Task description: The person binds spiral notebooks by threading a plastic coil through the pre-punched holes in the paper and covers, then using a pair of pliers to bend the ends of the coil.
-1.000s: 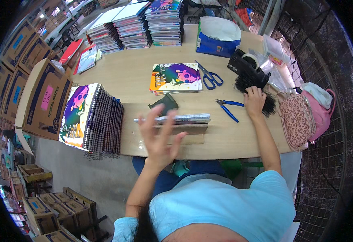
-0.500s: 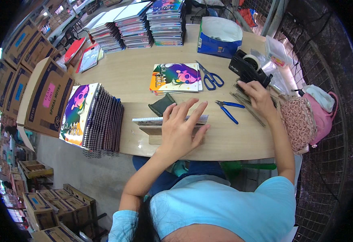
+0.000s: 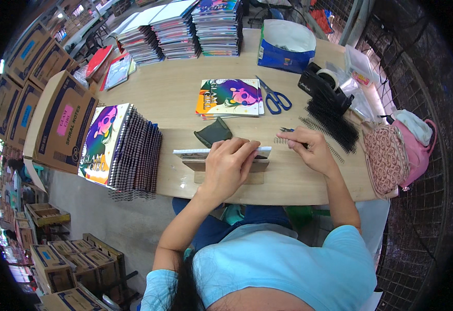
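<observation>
My left hand [image 3: 227, 168] is closed over the top edge of a notebook [image 3: 187, 152] that stands on edge in a wooden stand [image 3: 195, 166]. Between the thumb and fingers of my right hand [image 3: 312, 150] is a dark wire spiral coil [image 3: 281, 140], its free end pointing toward the notebook. The blue-handled cutting pliers [image 3: 287, 129] are mostly hidden behind that hand. To its right lies a pile of black spiral coils [image 3: 332, 124], with a loose one along its near side. A small dark green cushion [image 3: 213, 133] rests just beyond the notebook.
Blue-handled scissors [image 3: 275, 99] lie beside several colourful notebooks [image 3: 229, 98]. Spiral-bound notebooks [image 3: 133, 155] are stacked at the left, near a cardboard box [image 3: 60, 124]. A tape dispenser [image 3: 325, 88], a blue box [image 3: 286, 49] and a pink bag [image 3: 415, 140] stand at the right.
My right hand has come left from the coil pile, bringing a spiral coil toward the notebook. My left hand's spread fingers have closed on the notebook's top edge.
</observation>
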A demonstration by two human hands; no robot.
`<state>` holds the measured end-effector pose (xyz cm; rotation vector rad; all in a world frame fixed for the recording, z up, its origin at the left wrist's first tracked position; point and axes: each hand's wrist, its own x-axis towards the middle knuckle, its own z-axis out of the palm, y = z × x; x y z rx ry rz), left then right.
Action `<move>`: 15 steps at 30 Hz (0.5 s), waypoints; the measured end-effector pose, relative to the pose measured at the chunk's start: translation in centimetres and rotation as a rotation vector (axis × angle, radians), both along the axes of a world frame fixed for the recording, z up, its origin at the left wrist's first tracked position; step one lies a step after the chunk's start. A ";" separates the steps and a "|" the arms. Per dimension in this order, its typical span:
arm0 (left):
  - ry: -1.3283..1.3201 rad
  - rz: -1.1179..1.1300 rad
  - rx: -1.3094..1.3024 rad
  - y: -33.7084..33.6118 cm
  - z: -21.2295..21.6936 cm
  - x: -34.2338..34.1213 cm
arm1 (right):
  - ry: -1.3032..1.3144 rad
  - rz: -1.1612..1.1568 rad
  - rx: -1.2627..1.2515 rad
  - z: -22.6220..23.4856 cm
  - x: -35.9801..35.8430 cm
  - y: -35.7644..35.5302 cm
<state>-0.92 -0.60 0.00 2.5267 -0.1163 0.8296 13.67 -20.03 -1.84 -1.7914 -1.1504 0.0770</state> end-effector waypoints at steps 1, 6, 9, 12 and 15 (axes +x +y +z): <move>0.003 -0.003 -0.007 -0.1 0.2 -0.1 | 0.021 0.021 -0.022 0.3 0.0 -0.1; -0.016 -0.023 -0.014 -0.3 -0.1 0.4 | 0.070 0.029 0.062 0.4 -1.1 0.8; -0.017 -0.010 -0.015 -0.3 -0.1 0.3 | 0.098 0.092 0.102 1.0 -1.2 1.3; -0.016 -0.007 -0.002 -0.3 0.0 0.2 | 0.081 0.160 0.122 1.2 -0.9 1.4; -0.013 0.000 -0.002 -0.3 0.0 0.1 | 0.178 0.153 -0.004 1.8 -0.8 1.1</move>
